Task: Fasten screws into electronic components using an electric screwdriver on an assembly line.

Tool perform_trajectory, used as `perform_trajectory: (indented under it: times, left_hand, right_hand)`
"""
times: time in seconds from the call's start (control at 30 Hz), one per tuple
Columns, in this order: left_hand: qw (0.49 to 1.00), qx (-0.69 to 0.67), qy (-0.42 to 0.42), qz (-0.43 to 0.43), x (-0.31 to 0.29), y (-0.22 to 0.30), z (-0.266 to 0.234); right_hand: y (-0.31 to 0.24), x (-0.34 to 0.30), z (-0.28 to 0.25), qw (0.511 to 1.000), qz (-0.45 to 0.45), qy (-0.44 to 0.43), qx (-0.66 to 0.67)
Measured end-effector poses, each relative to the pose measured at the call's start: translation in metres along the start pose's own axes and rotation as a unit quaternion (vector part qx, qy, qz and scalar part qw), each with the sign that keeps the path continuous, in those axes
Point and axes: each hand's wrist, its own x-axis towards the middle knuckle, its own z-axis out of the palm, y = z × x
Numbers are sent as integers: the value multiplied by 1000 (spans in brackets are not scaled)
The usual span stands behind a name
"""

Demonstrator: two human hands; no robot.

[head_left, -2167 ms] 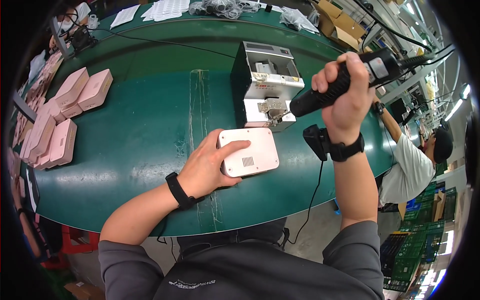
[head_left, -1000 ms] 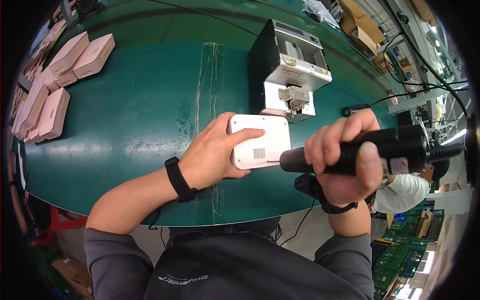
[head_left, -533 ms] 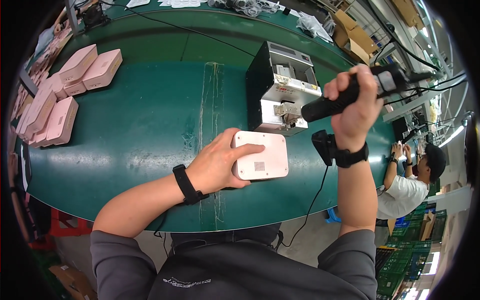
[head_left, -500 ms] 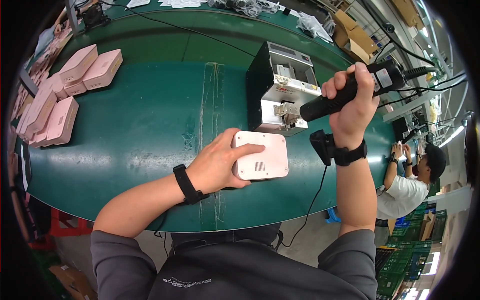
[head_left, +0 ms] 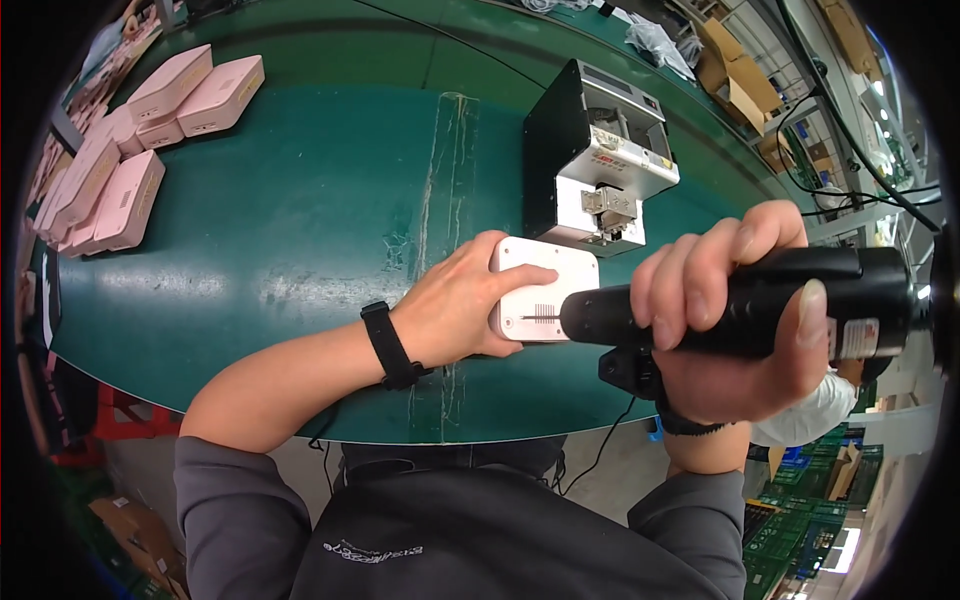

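My left hand (head_left: 455,297) is closed on a pale pink plastic box (head_left: 575,268), its thumb and fingers round the left side and one finger across the top. The box lies flat on the green table, showing a small slotted grille and corner holes. Wrapped round a black electric screwdriver (head_left: 760,305), my right hand (head_left: 700,310) holds it tilted over the right of the box. Its thin bit points left across the grille toward the near left corner hole; whether the tip touches cannot be told. Beyond the box stands a black and silver bench machine (head_left: 610,165), like a screw feeder.
Several similar pink boxes (head_left: 130,200) are stacked at the far left of the green table (head_left: 300,200). An open cardboard carton (head_left: 735,70) and clear plastic bags (head_left: 660,45) lie at the back right. Cables hang at the right, where a co-worker's white sleeve (head_left: 820,410) shows.
My right hand has brought the screwdriver down and nearer, from beside the machine to over the box. My left hand still grips the box. The whole view has shifted slightly.
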Motion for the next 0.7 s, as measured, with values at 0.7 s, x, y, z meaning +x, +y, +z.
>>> perform_trajectory:
  times: [0.7]
  left_hand:
    - [1000,19,12,3,-5,-3,7]
  right_hand:
    - [22,-14,16,995,71,-11,-73]
